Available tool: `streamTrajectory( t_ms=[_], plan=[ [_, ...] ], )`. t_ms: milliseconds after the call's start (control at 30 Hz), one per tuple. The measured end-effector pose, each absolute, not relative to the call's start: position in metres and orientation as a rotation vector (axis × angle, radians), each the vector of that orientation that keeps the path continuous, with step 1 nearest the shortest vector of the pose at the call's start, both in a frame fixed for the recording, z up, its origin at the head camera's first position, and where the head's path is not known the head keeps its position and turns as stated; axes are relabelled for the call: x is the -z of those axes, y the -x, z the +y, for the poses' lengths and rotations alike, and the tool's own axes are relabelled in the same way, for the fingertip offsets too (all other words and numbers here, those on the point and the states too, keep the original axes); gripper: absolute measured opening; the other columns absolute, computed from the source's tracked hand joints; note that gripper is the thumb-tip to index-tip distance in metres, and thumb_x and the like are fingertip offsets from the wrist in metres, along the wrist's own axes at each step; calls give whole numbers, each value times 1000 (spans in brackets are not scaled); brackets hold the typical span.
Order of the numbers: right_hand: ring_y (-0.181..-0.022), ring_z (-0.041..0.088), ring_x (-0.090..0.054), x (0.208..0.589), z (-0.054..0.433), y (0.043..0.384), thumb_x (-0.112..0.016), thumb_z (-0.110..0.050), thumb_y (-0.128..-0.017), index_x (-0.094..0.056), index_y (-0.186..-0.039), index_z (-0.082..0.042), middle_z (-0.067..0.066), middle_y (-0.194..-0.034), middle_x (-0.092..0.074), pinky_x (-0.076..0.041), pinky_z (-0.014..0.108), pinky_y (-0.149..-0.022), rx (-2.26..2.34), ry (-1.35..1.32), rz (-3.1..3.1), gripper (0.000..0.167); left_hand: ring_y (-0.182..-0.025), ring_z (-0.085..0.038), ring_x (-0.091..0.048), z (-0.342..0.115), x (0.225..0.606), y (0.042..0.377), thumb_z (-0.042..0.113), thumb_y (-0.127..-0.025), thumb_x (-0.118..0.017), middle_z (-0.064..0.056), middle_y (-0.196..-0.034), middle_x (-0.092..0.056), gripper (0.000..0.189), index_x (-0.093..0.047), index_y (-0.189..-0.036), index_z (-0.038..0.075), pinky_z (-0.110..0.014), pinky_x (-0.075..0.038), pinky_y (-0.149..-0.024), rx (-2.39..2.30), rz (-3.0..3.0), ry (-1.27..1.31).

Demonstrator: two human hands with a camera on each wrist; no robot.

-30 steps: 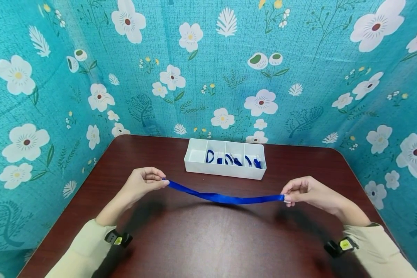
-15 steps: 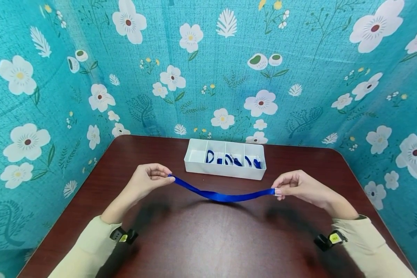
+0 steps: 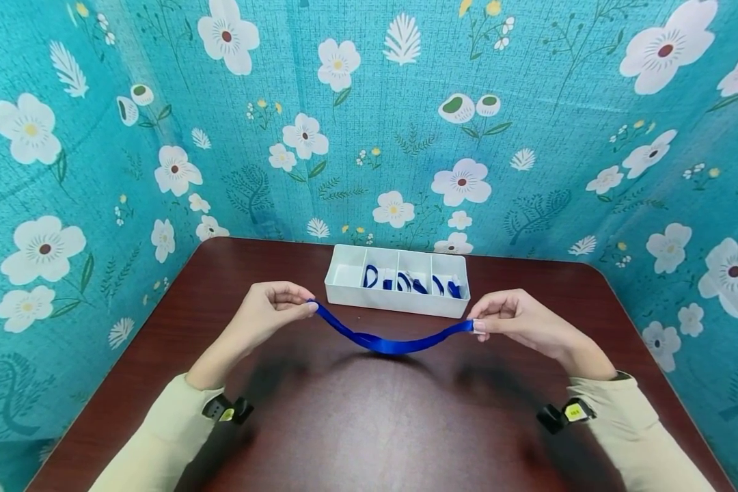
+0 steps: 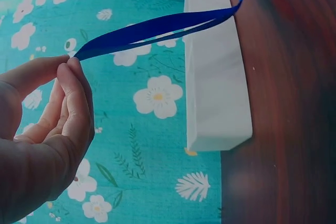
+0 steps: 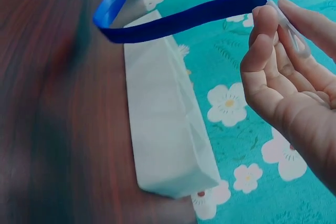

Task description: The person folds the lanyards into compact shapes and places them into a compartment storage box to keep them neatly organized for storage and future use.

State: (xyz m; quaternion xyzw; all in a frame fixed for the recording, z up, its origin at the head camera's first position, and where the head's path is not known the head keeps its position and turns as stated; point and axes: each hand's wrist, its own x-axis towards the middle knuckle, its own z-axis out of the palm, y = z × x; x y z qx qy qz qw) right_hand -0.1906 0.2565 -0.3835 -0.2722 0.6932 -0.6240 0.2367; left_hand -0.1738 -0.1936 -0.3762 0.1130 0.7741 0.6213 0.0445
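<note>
A blue lanyard [image 3: 400, 346] sags in a curve between both hands, above the table. My left hand [image 3: 277, 307] pinches its left end between thumb and fingertips; in the left wrist view the doubled strap [image 4: 142, 32] leaves those fingertips as a narrow loop. At the other end, my right hand [image 3: 516, 321] pinches the lanyard by its white plastic clip [image 5: 294, 38], partly hidden by the fingers. Behind the lanyard stands a white divided tray [image 3: 400, 301], whose second, third and fourth compartments hold blue lanyards [image 3: 413, 283] with white parts.
The tray stands near the far edge of the dark brown table [image 3: 369, 424], its leftmost compartment showing only its bare floor. A teal flowered curtain [image 3: 369, 150] hangs behind the table and along both sides.
Both hands have moved toward each other and slightly up, farther from the person. The lanyard between them hangs in a deeper curve. The tray stays in place.
</note>
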Motion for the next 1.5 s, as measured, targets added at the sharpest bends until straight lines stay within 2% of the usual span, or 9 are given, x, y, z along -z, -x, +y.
streamTrajectory(
  t_ms=[300, 500, 667, 833, 1233, 1500],
  plan=[
    [-80, 18, -69, 371, 236, 194, -60, 7, -95, -70, -105, 1, 10, -90, -73, -58, 34, -79, 1763, 739, 1851, 16, -82, -26, -73, -179, 367, 175, 11, -86, -80, -15, -90, -72, 23, -71, -103, -3, -32, -59, -79, -1913, 2345, -424],
    [-80, 19, -68, 366, 225, 196, -60, 7, -95, -70, -107, 2, 10, -91, -72, -58, 34, -78, 1786, 804, 1839, 17, -83, -30, -73, -169, 363, 176, 9, -85, -80, -13, -90, -73, 19, -73, -99, -2, -31, -59, -78, -1922, 2364, -513],
    [-79, 20, -69, 362, 212, 199, -61, 7, -94, -72, -106, 0, 10, -90, -72, -57, 34, -78, 1812, 815, 1839, 17, -81, -25, -73, -159, 359, 177, 9, -85, -81, -12, -90, -73, 18, -74, -98, -1, -30, -58, -78, -1916, 2386, -555],
    [-78, 19, -68, 355, 198, 203, -62, 6, -94, -73, -104, -2, 9, -87, -72, -57, 29, -72, 1829, 791, 1844, 16, -81, -23, -73, -148, 354, 178, 8, -84, -82, -11, -89, -73, 18, -75, -98, 0, -30, -58, -77, -1904, 2422, -590],
    [-75, 18, -61, 345, 173, 206, -66, 2, -93, -74, -100, -2, 6, -82, -69, -54, 26, -67, 1819, 718, 1904, 12, -79, -20, -72, -126, 345, 179, 12, -82, -83, -7, -88, -73, 19, -73, -94, 1, -30, -59, -74, -1867, 2509, -600],
    [-76, 19, -63, 338, 160, 205, -66, 1, -93, -75, -101, -4, 6, -85, -71, -55, 28, -72, 1829, 689, 1921, 13, -77, -18, -72, -115, 341, 178, 9, -82, -83, -6, -86, -73, 15, -74, -93, 3, -31, -59, -72, -1889, 2511, -672]
  ],
)
